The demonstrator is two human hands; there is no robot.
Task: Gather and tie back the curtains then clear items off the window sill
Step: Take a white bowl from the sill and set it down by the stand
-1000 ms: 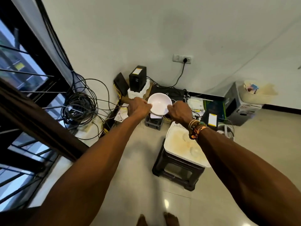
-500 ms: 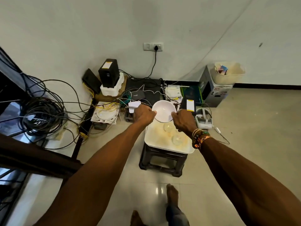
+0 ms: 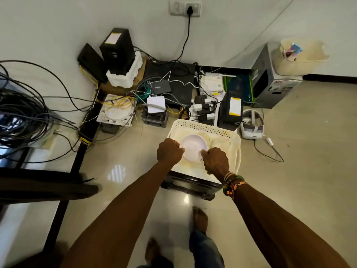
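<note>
A white bowl (image 3: pixel 194 147) is held by its rim between both hands, inside a cream plastic basket (image 3: pixel 204 127) that sits on a dark low stool (image 3: pixel 190 187). My left hand (image 3: pixel 169 152) grips the bowl's left edge. My right hand (image 3: pixel 216 161) pinches the right edge, thumb on the rim. Clear glassware (image 3: pixel 220 142) lies in the basket to the right of the bowl. The gathered dark curtain (image 3: pixel 44 187) shows at the left edge. The window sill itself is out of view.
Routers, black boxes, a power strip (image 3: pixel 203 110) and tangled cables (image 3: pixel 25 113) crowd the floor along the wall. A white headset (image 3: pixel 252 124) lies right of the basket. A grey box with a cream bin (image 3: pixel 300 59) stands at far right. Tiled floor lies around my feet.
I have turned away from the window and stepped up to the stool. Both hands have lowered the bowl from above the floor clutter down into the basket.
</note>
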